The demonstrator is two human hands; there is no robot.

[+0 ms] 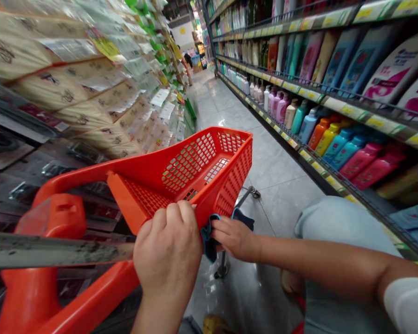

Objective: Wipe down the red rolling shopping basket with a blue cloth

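Hands on a red basket, dark cloth between them

The left hand [167,246] is closed over the rim of a red plastic basket [209,162], its fingers curled on the corner nearest the person. The right hand [234,239] reaches in from the right and pinches a dark blue cloth [207,239] shut between fingers and thumb. The cloth is bunched against the basket's outer wall, between the two hands and touching both, with one fold rising just above the right hand.

The basket belongs to an orange-red cart [52,218], and a grimy metal bar [55,250] crosses in front of it, under the left hand. Packs of paper goods [90,106] fill the shelves on the left, and bottles [337,139] line the shelves on the right. Between them runs a tiled floor [264,157]. Below the right arm show a light denim leg [337,227] and, at the edge, a white sleeve [407,306]
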